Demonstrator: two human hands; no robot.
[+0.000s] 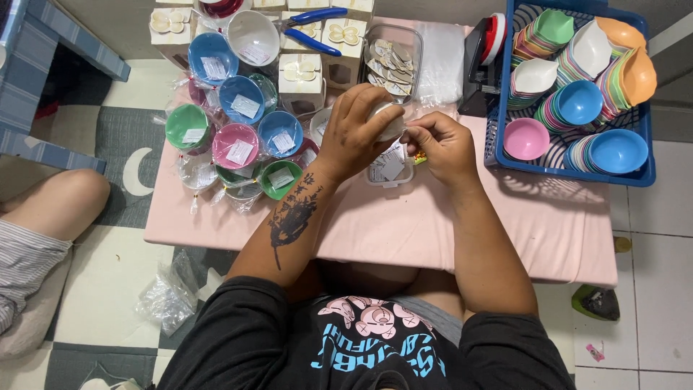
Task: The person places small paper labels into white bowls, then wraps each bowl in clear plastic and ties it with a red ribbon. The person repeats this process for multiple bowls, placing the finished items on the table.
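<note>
My left hand (pixel 356 130) grips a white bowl (pixel 390 123) over the pink counter (pixel 404 224); my right hand (pixel 442 144), just beside it, pinches something small and colourful at its rim.

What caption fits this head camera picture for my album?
Both hands hold a white bowl over a pink table, beside wrapped bowls.

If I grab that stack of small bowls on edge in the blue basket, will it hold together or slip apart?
The nested bowls look like thin, smooth plastic, so probably light and slippery against each other. They lean on edge against the blue basket wall, so a loose grip may let them fan out or slide. The round rims could roll if one drops onto the pink table.
</note>
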